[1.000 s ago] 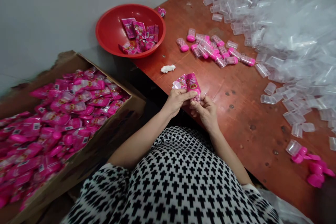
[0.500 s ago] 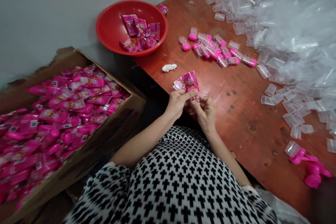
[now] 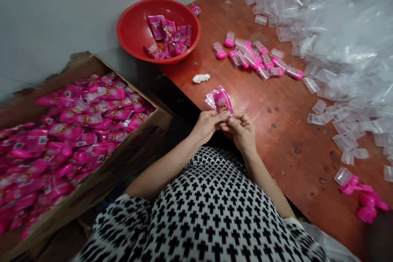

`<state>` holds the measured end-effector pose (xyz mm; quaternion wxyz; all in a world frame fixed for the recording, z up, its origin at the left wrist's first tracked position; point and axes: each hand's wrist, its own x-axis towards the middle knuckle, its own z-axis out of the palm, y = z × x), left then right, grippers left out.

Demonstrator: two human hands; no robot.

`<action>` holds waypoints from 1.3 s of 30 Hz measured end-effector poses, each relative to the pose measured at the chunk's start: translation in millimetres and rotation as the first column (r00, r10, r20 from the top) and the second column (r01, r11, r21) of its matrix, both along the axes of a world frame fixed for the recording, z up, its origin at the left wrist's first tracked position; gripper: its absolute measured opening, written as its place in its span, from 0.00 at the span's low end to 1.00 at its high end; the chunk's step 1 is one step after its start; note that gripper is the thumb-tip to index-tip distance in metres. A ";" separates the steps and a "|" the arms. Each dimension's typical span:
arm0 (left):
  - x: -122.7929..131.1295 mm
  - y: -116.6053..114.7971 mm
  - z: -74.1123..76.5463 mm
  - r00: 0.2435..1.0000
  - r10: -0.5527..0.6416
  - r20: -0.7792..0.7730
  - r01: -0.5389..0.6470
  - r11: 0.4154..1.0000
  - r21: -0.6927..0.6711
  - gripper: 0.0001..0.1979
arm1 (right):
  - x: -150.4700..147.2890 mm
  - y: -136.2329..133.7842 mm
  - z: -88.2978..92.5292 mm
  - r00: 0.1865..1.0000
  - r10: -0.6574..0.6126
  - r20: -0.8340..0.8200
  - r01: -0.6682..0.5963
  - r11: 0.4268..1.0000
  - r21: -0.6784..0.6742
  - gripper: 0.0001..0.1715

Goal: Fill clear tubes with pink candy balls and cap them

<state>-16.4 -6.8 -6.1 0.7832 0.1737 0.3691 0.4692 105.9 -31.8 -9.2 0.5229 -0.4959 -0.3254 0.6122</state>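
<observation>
Close to the table's near edge, my left hand pinches a small pink printed packet between thumb and fingers. My right hand is closed with its thumb and fingertips at the packet's lower end, touching my left fingers. What lies between the fingertips is mostly hidden. Behind the held packet, another pink and silvery packet shows in part; whether it is held or lies on the table I cannot tell. A small white object rests just beyond the hands.
A red bowl holds several pink packets. Bead-filled tubes with pink caps lie mid-table, beside a large heap of clear plastic tubes. Pink plastic pieces sit at right. A cardboard box of filled pink packages stands at left.
The pink beads seen at the packet's lower end between my fingers no longer show. The packet has tilted left, and my right hand has shifted slightly right. The whole view has shifted a little.
</observation>
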 end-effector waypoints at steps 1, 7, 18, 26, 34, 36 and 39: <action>0.9 -2.1 0.3 1.000 -0.005 -0.005 0.005 1.000 0.001 0.15 | -1.7 2.2 0.3 1.000 -0.008 0.005 0.008 1.000 -0.001 0.21; -32.9 -10.8 10.2 0.975 0.222 -0.023 -0.219 0.971 0.094 0.14 | -15.5 9.0 6.2 0.996 0.093 0.004 -0.093 0.996 0.005 0.20; -53.8 35.5 -0.1 0.745 0.470 -0.473 -0.234 0.848 0.475 0.17 | 2.5 15.1 6.8 0.985 0.073 0.157 -0.069 0.997 -0.031 0.18; -55.0 123.6 -42.3 0.309 0.515 -0.799 0.175 0.795 0.580 0.07 | 11.9 11.2 7.7 0.976 0.087 0.198 -0.075 0.995 -0.067 0.16; -51.6 103.4 -47.1 0.064 0.703 -0.708 0.430 0.621 0.655 0.17 | 15.2 12.2 5.8 0.977 0.095 0.191 -0.081 0.994 -0.078 0.15; -43.9 87.9 -45.7 0.124 0.709 -0.694 0.524 0.547 0.652 0.20 | 15.6 12.6 5.3 0.976 0.100 0.192 -0.085 0.993 -0.085 0.16; -34.4 73.6 -50.5 0.167 0.668 -0.725 0.610 0.508 0.608 0.16 | 15.0 14.3 6.9 0.973 0.123 0.194 -0.109 0.991 -0.082 0.16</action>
